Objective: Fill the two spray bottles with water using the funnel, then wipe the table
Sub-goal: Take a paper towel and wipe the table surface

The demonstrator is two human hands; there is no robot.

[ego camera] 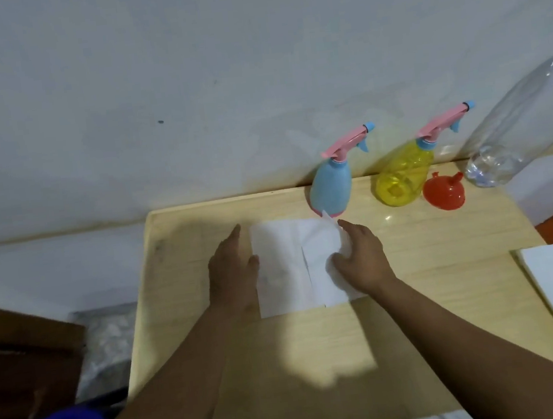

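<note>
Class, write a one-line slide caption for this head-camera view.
Both hands, left and right, fold a white paper towel near two spray bottles.

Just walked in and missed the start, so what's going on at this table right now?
A person is handling a white paper towel spread on the wooden table. The left hand rests flat on its left edge; the right hand grips its bunched right side. Behind stand a blue spray bottle and a yellow spray bottle, both capped, beside a red funnel and a clear plastic bottle.

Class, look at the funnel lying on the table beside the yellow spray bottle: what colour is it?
The funnel is red, seen clearly in the head view.
</note>
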